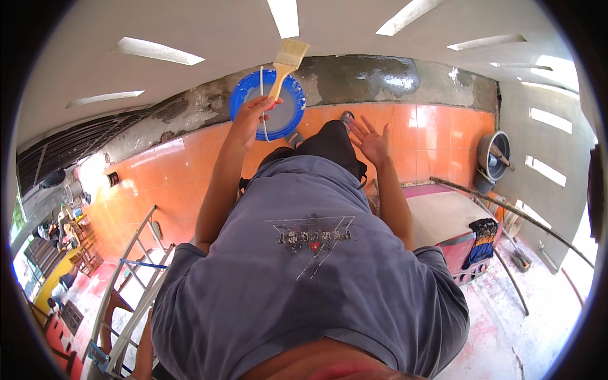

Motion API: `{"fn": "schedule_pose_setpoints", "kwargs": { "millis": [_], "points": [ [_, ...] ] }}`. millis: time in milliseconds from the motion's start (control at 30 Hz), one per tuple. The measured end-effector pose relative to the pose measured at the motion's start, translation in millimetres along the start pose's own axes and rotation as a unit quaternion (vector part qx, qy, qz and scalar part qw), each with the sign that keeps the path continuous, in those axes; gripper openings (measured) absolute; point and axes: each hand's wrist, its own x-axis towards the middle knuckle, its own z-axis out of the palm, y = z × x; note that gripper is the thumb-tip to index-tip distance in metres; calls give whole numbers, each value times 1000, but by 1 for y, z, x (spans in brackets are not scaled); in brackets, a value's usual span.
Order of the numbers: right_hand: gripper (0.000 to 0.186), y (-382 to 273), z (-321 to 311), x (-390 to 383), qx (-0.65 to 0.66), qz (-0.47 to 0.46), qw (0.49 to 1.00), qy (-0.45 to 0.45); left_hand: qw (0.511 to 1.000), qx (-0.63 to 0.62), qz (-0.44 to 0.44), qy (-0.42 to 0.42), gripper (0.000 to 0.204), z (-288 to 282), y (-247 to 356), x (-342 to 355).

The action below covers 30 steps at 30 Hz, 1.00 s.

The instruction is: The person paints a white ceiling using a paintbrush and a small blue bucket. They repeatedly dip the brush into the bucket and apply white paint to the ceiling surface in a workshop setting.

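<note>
In my left hand [253, 115] is a paintbrush [290, 57], gripped by its handle with the pale, wide bristles pointing away from me. Below and behind it stands a blue bucket [237, 98] with a whitish liquid inside and pale splashes on its rim. A thin light-coloured handle [261, 82] crosses in front of the bucket. My right hand [373, 143] is raised to the right of my legs, palm showing and fingers spread, holding nothing. Beyond the bucket, the low part of the wall has a dark grey band [342, 76], shiny and wet-looking in one patch.
Orange tiles [437, 136] lie around my feet. A metal ladder [130, 266] stands at the lower left. On the right are a pink-edged table-like surface [437, 212], a long pole [519, 212] and a grey tub [484, 149] with a tool inside. The pale wall [345, 28] has slot openings.
</note>
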Motion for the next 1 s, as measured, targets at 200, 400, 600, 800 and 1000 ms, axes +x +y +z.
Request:
{"fn": "schedule_pose_setpoints", "kwargs": {
  "millis": [200,400,600,800,1000],
  "points": [
    [88,-16,19,8,-5,-25,1000,2,1000,-3,-2,17,25,-14,9,4],
    [62,52,8,5,-683,79,727,9,999,-41,9,10,25,-24,12,-1],
    [55,-12,105,31,-808,111,576,-46,999,-31,25,-14,25,-12,22,0],
    [41,18,246,50,-467,-175,863,-81,999,13,40,-32,24,7,20,-2],
    [31,48,285,66,-442,-93,892,9,999,38,19,-24,27,19,14,1]
  ]
}}
